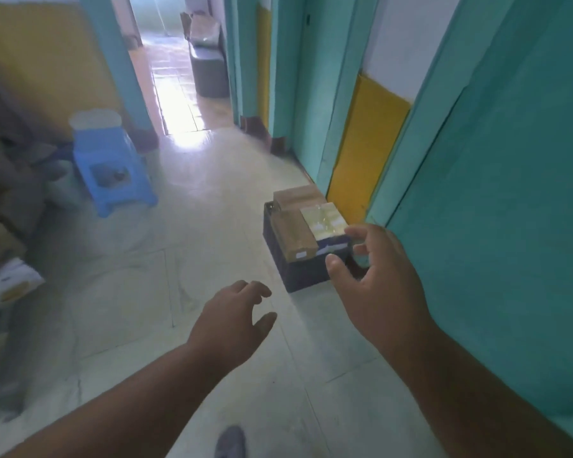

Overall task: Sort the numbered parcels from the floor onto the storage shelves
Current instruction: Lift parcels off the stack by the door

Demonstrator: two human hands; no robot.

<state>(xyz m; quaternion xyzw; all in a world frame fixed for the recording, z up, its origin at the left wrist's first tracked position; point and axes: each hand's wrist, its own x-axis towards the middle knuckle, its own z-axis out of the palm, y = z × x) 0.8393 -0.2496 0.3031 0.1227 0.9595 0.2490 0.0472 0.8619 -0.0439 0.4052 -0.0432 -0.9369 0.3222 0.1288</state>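
Observation:
A dark crate (306, 274) stands on the pale tiled floor beside the teal wall. It holds brown cardboard parcels (293, 234) and a shiny yellowish parcel (325, 218) on top of something blue. No numbers are readable in the blur. My right hand (377, 279) hovers just in front of the crate's near right corner, fingers spread and loosely bent, holding nothing. My left hand (232, 322) is stretched out lower left of the crate over bare floor, fingers relaxed and empty.
A blue plastic stool (111, 163) stands at the left with dark bags and a white-and-yellow box (9, 285) beyond it. A teal wall (497, 193) with yellow panels runs along the right. A corridor with boxes on a grey stool (209, 69) opens ahead. My shoe (230, 442) shows below.

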